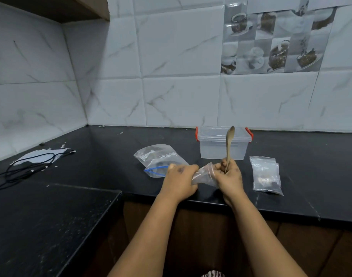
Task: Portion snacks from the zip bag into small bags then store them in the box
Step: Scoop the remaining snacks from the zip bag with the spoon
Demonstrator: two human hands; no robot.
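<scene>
Two hands are held over the front edge of the bench (291,204). A small bag (206,174) is gripped between them, the left hand (181,180) curled on one end and the right hand (230,177) on the other; its contents cannot be made out. A spoon (229,144) is also held in the right hand, upright, bowl upward. Filled bags (266,175) lie to the right, long axis front to back. The zip bag (161,159) lies left, mouth toward the front. The box (213,145) stands near the back edge, partly hidden by the spoon.
</scene>
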